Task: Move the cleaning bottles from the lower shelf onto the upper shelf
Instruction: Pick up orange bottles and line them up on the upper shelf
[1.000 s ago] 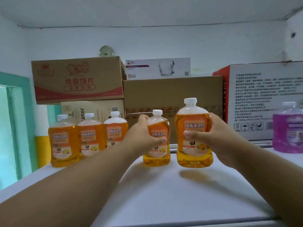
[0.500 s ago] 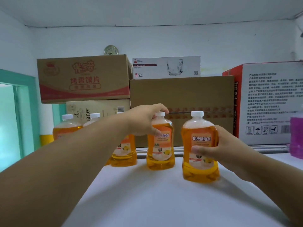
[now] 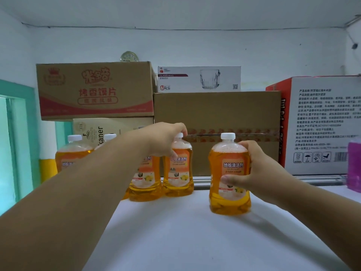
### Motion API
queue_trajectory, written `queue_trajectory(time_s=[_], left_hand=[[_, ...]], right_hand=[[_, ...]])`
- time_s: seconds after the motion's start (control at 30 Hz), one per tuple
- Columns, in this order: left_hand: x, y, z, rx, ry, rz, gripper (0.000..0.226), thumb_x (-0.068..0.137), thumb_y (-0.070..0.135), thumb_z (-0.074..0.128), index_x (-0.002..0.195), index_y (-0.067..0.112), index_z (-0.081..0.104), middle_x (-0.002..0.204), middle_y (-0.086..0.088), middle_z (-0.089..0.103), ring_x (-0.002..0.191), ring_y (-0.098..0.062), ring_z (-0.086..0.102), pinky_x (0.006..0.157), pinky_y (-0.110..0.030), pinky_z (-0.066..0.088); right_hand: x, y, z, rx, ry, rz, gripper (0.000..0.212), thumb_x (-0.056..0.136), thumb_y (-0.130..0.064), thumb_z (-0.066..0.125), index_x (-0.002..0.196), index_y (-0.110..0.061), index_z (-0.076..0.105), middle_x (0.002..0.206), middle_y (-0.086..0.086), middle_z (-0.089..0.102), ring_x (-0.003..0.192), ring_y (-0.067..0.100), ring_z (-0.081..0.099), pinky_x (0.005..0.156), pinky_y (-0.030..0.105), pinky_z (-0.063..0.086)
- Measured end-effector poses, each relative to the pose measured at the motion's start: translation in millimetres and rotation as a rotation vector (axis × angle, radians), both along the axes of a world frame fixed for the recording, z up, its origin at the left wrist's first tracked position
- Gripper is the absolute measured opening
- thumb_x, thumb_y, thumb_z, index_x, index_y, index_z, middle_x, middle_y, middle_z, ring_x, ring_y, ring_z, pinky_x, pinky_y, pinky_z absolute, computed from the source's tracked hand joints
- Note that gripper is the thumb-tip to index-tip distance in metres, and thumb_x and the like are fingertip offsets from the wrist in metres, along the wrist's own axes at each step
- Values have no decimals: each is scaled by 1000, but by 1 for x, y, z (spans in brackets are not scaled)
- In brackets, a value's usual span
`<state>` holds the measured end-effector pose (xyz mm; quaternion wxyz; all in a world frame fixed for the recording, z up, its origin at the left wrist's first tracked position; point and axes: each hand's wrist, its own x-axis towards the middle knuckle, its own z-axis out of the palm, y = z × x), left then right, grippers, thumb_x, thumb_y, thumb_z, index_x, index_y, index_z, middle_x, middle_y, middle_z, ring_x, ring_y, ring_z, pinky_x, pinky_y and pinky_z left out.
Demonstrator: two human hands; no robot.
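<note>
Both bottles stand on the shelf [image 3: 185, 231]: left hand [image 3: 162, 139] curls over one bottle [image 3: 178, 165], right hand [image 3: 259, 171] grips another bottle [image 3: 229, 178]; next, let go

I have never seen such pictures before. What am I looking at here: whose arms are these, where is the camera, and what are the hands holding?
There is no machine here. A person wears a wide camera on the head, so you see that person's own two arms reaching forward over a white shelf.

The right hand grips an orange bottle that stands upright on the shelf, nearest to the camera. The left hand rests on the shoulder of another orange bottle, close under its cap, further back. I cannot tell whether it truly grips it. More orange bottles stand to the left, partly hidden by the arm.

Behind them are stacked cardboard boxes. A purple bottle shows at the right edge.
</note>
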<state>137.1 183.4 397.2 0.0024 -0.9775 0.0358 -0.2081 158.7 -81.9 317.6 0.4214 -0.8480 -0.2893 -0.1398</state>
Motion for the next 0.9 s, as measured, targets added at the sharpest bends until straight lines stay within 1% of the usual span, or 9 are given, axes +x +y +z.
queue_trajectory(time_s=[0.2,0.37,0.47,0.57,0.6,0.67,0.77,0.83,0.9], left_hand=[[0,-1,2,-4,43,13,73,82,29,82,140,37,39,110,6,56,98,-22,60,73,-33,56],[-1,0,1,-22,46,4,73,84,26,80,142,38,37,116,5,57,100,-21,58,63,-25,48],[-9,-3,-2,-5,63,25,80,86,29,78,148,39,29,134,-2,55,108,-20,52,78,-30,51],[-31,-9,-5,151,-93,47,87,84,42,77,153,36,23,145,1,45,129,-22,38,104,-42,40],[-42,-13,-9,167,-187,29,80,85,44,74,150,34,28,143,2,45,128,-20,38,104,-39,38],[-65,-22,-24,138,-279,-29,56,89,42,66,137,32,40,130,5,51,113,-14,43,93,-31,41],[-95,-33,-68,68,2,-23,39,94,47,56,131,36,46,129,10,53,111,-11,49,88,-27,44],[-108,-37,-96,65,231,7,50,95,62,48,138,37,45,140,12,50,122,-12,47,96,-30,41],[-112,-37,-109,33,336,22,61,93,71,41,145,38,40,148,12,44,132,-13,42,103,-33,37]], right_hand=[[3,3,1,-26,2,-5,91,69,-40,85,141,-32,29,103,-19,55,86,2,60,55,13,48],[6,5,2,-32,2,-7,91,70,-39,85,141,-32,29,103,-18,55,89,5,61,63,15,51],[6,5,4,-59,-8,-24,92,69,-41,86,142,-31,30,104,-17,56,90,6,62,62,15,51],[8,7,6,-68,-50,-51,97,65,-42,89,143,-31,32,114,-10,53,94,9,61,66,17,52],[8,8,7,-74,-77,-68,99,65,-42,90,144,-32,31,117,-8,49,96,11,59,68,18,52],[11,13,9,-118,-139,-112,99,65,-44,89,144,-32,31,116,-7,41,97,13,55,70,21,51],[17,22,13,-184,-161,-165,98,68,-46,87,146,-30,30,121,-4,39,102,17,54,80,31,55],[22,28,16,-207,-156,-191,96,69,-46,86,146,-28,31,120,-2,39,101,19,54,82,34,55],[26,34,17,-216,-157,-205,95,70,-45,86,146,-26,32,117,-1,39,98,20,54,80,32,53]])
